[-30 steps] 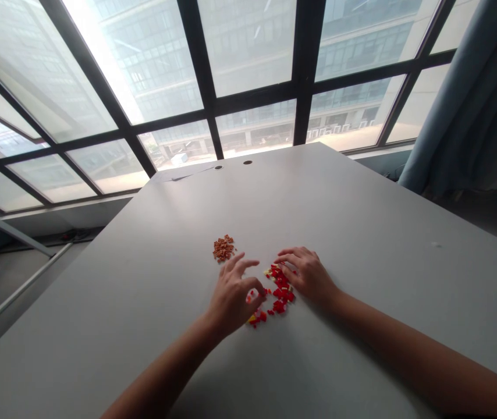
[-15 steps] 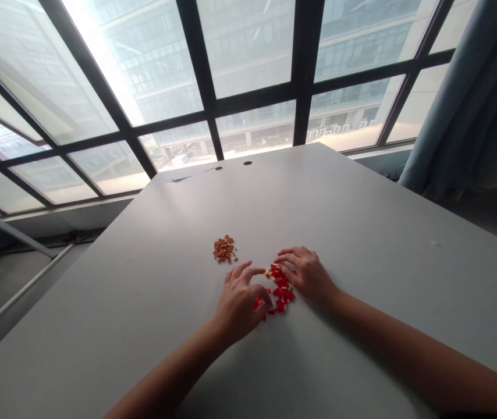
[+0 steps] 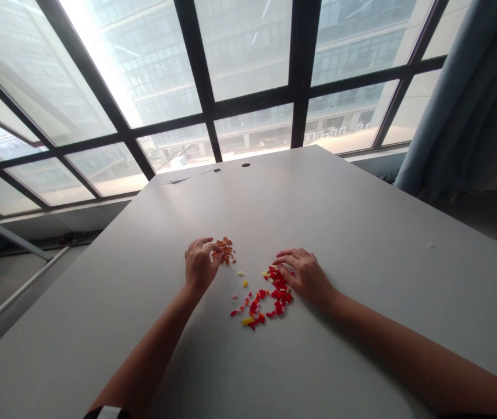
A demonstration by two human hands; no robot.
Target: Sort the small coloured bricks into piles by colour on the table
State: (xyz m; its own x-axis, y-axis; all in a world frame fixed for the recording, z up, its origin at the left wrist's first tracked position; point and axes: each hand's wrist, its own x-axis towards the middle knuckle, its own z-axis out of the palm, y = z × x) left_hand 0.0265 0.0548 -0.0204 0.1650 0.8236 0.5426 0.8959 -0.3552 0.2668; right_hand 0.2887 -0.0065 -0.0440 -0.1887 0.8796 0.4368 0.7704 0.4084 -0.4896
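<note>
A scatter of small red, yellow and pale pieces (image 3: 270,295) lies on the grey table (image 3: 362,233). A separate little heap of orange-brown pieces (image 3: 226,250) sits to its upper left. My left hand (image 3: 199,265) rests beside that orange heap, its fingers curled and its fingertips touching the heap's left side; whether it holds a piece is hidden. My right hand (image 3: 305,274) lies flat on the table at the right edge of the red scatter, fingers spread and touching the pieces.
A few stray yellow and pale pieces (image 3: 243,278) lie between the two piles. Two cable holes (image 3: 231,167) sit near the table's far edge. Big windows (image 3: 248,70) stand behind, and a blue curtain (image 3: 471,99) hangs at right.
My left hand has moved from the red scatter up and left to the orange heap. More of the red scatter now shows. My right hand has stayed put.
</note>
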